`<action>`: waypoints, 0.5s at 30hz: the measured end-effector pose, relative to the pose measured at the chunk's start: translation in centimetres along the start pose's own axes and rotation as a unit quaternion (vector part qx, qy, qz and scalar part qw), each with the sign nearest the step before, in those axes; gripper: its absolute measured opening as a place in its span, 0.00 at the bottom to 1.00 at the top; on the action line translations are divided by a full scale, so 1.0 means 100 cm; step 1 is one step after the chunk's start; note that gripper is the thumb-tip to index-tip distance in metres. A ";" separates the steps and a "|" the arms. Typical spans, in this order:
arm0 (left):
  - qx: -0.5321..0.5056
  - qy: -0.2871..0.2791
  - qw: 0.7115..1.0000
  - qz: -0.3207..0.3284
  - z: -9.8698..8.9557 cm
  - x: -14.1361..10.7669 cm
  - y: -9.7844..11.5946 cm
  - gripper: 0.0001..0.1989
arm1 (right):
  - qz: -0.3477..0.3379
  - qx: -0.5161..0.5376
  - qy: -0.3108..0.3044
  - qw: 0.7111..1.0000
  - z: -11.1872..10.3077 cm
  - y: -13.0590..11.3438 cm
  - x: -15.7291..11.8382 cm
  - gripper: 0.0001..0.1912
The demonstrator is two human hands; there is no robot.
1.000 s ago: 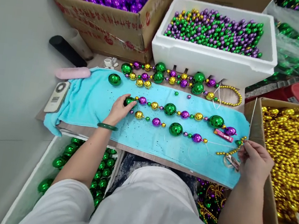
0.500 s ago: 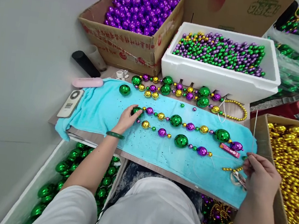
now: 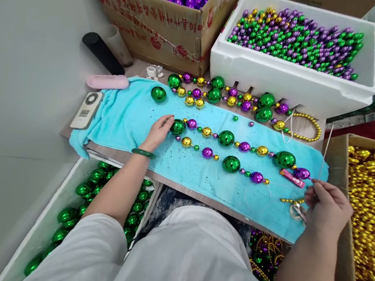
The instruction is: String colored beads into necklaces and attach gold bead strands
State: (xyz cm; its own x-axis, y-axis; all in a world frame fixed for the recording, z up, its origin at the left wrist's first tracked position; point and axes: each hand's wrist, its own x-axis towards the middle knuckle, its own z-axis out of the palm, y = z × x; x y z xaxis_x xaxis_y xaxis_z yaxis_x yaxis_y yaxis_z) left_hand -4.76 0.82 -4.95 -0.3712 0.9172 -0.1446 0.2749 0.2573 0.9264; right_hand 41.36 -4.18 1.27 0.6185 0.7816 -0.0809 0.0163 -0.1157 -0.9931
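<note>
A bead string (image 3: 226,138) of green, purple and gold beads lies in a bent loop on a turquoise towel (image 3: 124,118). My left hand (image 3: 158,133), fingers stretched out, rests at the large green bead (image 3: 177,127) at its left bend, not wrapped round it. My right hand (image 3: 329,205) is closed in a pinch on a long thin needle (image 3: 326,149) that points up. Clear line runs from the lower row's end toward that hand. Beside it lie a pink packet (image 3: 292,178), scissors (image 3: 298,212) and a short gold bead strand (image 3: 290,200).
A finished-looking bead necklace (image 3: 214,95) lies behind the towel. At the back stand a carton of purple beads (image 3: 160,28) and a white foam box (image 3: 285,77) of small beads. Gold beads (image 3: 370,220) fill a right-hand carton; green balls (image 3: 67,214) fill a box lower left.
My left hand has slid off the large green bead to its left side. The right hand still pinches the needle. The whole view has shifted, with the table appearing higher.
</note>
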 end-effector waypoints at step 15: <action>0.147 0.120 0.950 0.246 0.006 -0.046 0.015 0.12 | 0.000 -0.004 -0.019 1.000 -0.002 0.009 0.005 0.08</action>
State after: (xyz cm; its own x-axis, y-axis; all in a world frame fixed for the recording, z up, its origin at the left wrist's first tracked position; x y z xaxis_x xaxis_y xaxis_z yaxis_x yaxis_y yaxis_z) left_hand -2.09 -2.83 -3.09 -0.3148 0.8619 0.3976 0.6912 -0.0790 0.7184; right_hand 41.81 -3.99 0.34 0.5885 0.8040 -0.0848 0.0227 -0.1213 -0.9924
